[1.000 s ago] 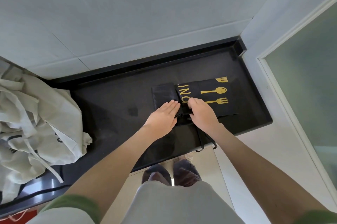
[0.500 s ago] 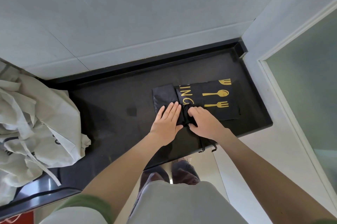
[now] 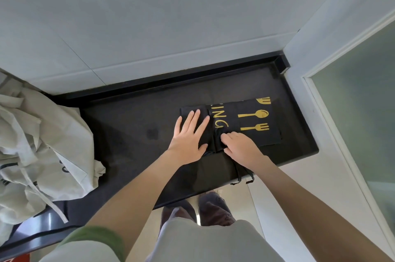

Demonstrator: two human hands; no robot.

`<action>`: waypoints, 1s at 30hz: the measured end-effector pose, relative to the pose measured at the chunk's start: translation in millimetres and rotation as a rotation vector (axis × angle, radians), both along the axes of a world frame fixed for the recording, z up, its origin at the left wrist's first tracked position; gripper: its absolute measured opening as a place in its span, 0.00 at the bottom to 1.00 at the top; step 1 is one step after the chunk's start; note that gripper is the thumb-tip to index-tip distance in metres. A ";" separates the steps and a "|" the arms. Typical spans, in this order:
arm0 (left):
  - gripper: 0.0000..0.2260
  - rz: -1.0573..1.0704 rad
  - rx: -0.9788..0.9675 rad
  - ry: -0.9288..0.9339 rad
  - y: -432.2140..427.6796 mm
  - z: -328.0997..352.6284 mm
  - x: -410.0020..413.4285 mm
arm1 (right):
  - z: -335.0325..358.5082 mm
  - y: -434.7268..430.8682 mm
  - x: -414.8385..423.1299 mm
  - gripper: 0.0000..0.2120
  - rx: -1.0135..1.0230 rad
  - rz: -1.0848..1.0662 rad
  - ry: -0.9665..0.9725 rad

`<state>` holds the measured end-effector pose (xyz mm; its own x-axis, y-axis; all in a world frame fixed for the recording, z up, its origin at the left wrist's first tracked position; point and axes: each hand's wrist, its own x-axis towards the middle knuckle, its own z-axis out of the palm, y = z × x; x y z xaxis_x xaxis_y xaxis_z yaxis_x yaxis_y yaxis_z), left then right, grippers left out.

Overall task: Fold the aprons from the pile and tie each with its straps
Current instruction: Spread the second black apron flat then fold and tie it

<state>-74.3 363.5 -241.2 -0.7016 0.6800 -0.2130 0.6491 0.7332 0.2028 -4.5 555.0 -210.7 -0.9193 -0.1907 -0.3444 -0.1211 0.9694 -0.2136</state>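
Apron beneath fingers, seemingly flat.

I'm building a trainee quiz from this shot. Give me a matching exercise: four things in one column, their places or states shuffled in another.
1 left hand
2 right hand
3 pale apron pile
4 black straps

A loose ends hanging over the counter's front edge
B flat, fingers straight, on the folded black apron
C heaped at the counter's left end
D fingers curled on the straps at the apron's near edge

Pairs: 1-B, 2-D, 3-C, 4-A
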 end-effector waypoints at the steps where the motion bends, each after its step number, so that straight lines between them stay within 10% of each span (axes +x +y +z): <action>1: 0.33 -0.018 -0.037 0.013 -2.1 -4.6 -0.2 | 2.6 -2.2 -0.6 0.08 0.012 -0.006 -0.004; 10: 0.31 -0.006 0.004 -0.096 -4.3 -3.2 -0.5 | 0.8 -27.2 -11.9 0.10 -0.246 -0.018 0.071; 17: 0.16 1.139 0.579 -0.649 5.0 35.7 -1.5 | -7.4 -46.3 -25.5 0.12 -0.241 -0.318 -0.071; 26: 0.17 0.635 0.600 -0.945 36.5 66.2 -2.8 | 24.6 -27.3 -32.1 0.24 -1.003 -1.056 -0.413; 30: 0.20 0.523 0.434 -1.043 51.3 62.1 -7.2 | 29.4 -6.8 -23.3 0.22 -0.927 -1.004 -0.375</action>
